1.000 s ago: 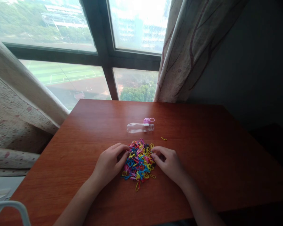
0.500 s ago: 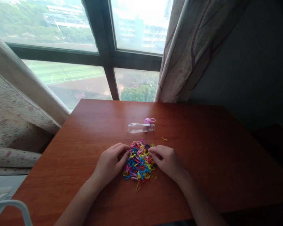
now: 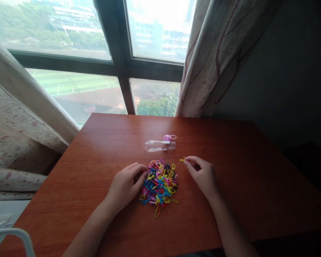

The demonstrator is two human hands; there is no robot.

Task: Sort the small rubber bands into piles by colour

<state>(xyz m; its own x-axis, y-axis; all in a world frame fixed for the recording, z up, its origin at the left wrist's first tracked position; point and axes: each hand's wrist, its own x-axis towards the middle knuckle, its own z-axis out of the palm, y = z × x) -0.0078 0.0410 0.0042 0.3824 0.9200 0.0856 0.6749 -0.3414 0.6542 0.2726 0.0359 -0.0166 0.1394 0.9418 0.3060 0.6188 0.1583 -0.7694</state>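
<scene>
Small elastic bands (image 3: pixel 157 184) in pink, blue, yellow, red and black lie in a heap on the brown wooden table (image 3: pixel 96 150). At the heap's left edge rests my left hand (image 3: pixel 128 182), its thumb and forefinger drawn together against the bands. Whatever sits between those fingertips is too small to make out. My right hand (image 3: pixel 202 175) is to the right of the heap, pinching a yellow elastic band (image 3: pixel 182 160) between thumb and forefinger just at the tabletop.
Beyond the heap a clear bottle (image 3: pixel 158 146) lies on its side, its mouth to the right. A pink cap with a loop (image 3: pixel 168 137) is just behind it. A window and curtains (image 3: pixel 203 64) border the table's far side. A white tube (image 3: pixel 16 232) shows at lower left.
My right hand has moved from the heap's right edge outward to the right and taken hold of the lone yellow elastic band. My left hand has stayed in place.
</scene>
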